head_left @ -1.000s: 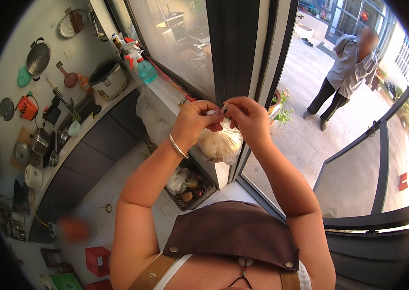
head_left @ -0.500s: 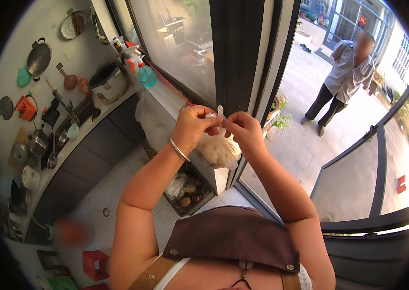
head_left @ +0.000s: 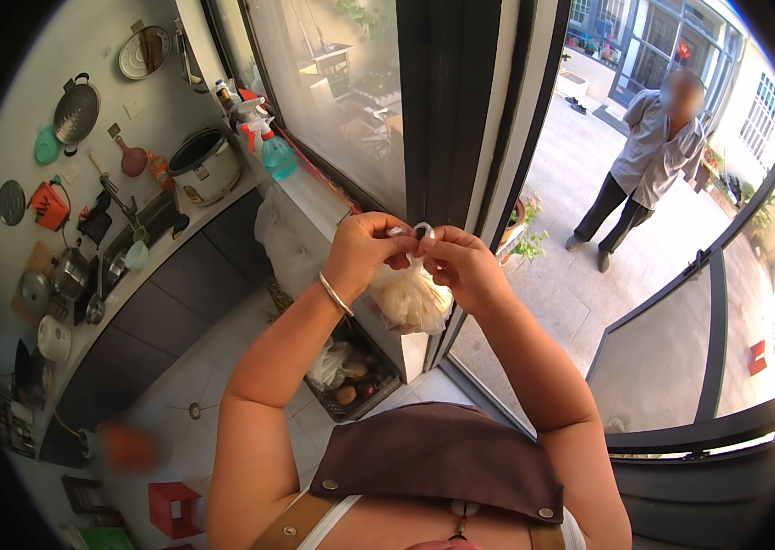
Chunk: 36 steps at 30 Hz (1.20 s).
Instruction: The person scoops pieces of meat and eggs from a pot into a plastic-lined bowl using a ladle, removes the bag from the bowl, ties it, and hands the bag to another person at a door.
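Observation:
A small clear plastic bag (head_left: 408, 300) with pale food inside hangs in front of me at chest height. My left hand (head_left: 367, 249) and my right hand (head_left: 462, 266) both pinch the gathered neck of the bag at its top, fingertips close together. A metal bangle sits on my left wrist. The bag's bottom swings free below my fingers, in front of a dark door frame (head_left: 442, 137).
A kitchen counter (head_left: 131, 275) with a rice cooker (head_left: 205, 165), sink, pans and spray bottles runs along the left wall. A basket of vegetables (head_left: 347, 380) lies on the floor below. Outside the open doorway a person (head_left: 644, 160) stands in a paved yard.
Both hands with the bag have come slightly lower and nearer to me. The fingers have shifted around the bag's neck. The person outside has stayed in place.

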Each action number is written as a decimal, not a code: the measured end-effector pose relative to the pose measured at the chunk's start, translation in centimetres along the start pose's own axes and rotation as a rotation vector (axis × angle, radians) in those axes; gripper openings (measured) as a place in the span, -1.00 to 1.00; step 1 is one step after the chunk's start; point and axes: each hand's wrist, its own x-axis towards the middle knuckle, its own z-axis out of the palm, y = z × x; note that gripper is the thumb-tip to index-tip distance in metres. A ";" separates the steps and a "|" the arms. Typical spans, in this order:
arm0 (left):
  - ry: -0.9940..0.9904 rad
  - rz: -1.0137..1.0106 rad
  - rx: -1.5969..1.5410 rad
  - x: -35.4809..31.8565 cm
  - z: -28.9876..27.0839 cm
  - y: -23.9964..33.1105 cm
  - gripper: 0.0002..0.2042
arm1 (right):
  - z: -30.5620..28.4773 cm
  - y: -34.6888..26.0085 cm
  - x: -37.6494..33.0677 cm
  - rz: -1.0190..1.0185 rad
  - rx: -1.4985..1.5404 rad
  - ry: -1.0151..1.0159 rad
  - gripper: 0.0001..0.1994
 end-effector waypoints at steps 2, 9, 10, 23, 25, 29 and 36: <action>-0.015 0.001 0.009 -0.1 0.1 0.3 -0.85 | -0.8 0.1 0.3 -0.039 0.015 -0.049 -0.91; -0.066 0.006 -0.005 -0.6 0.2 0.8 -0.81 | 0.4 0.1 0.5 -0.222 -0.386 0.085 -0.77; -0.067 0.002 0.003 -0.6 0.2 0.8 -0.81 | 0.4 0.1 0.6 -0.274 -0.429 0.085 -0.77; -0.078 0.004 -0.097 -0.6 -1.0 -0.4 -0.93 | -0.4 -1.0 0.6 -0.063 -0.156 -0.025 -0.89; -0.022 -0.005 -0.086 -0.6 -1.4 -0.4 -0.92 | -0.4 -1.2 0.6 -0.054 -0.124 -0.032 -0.88; -0.011 0.041 0.004 -1.1 -1.3 0.1 -0.92 | 0.6 -0.5 0.2 -0.120 -0.252 0.008 -0.75; 0.116 0.392 0.395 -1.7 0.8 1.6 -0.92 | 1.0 0.9 0.0 -0.439 -0.687 0.075 -0.72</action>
